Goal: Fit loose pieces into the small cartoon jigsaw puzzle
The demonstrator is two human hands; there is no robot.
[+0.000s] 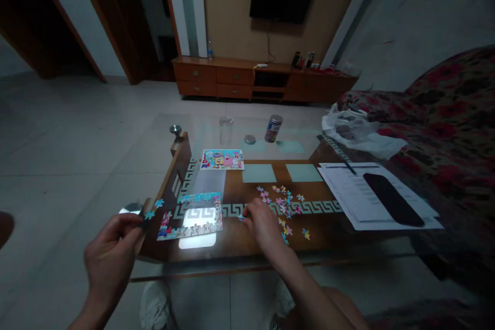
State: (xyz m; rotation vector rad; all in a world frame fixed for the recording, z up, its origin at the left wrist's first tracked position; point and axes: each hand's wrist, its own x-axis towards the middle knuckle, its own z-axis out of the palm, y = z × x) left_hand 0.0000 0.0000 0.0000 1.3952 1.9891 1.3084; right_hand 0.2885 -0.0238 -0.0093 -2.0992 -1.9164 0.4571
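Observation:
My left hand [112, 250] is closed in a pinch left of the puzzle frame, with a blue jigsaw piece [149, 215] at its fingertips. Just beyond it is another blue jigsaw piece [159, 203]. The partly assembled jigsaw puzzle [193, 231] lies on the glass tabletop; its border is joined and its middle open. My right hand [261, 221] pinches a small blue puzzle piece [241, 218] to the right of the frame. Loose jigsaw pieces [286, 201] are scattered beyond and right of that hand. Behind the frame lies a cartoon picture card [223, 160].
On the glass table [247, 247] stand a clear cup [226, 130] and a printed tin [274, 128], with a round lid [249, 139] between them. Papers [340, 191] with a black phone [392, 199] and a pen lie right. A plastic bag [351, 126] sits behind them.

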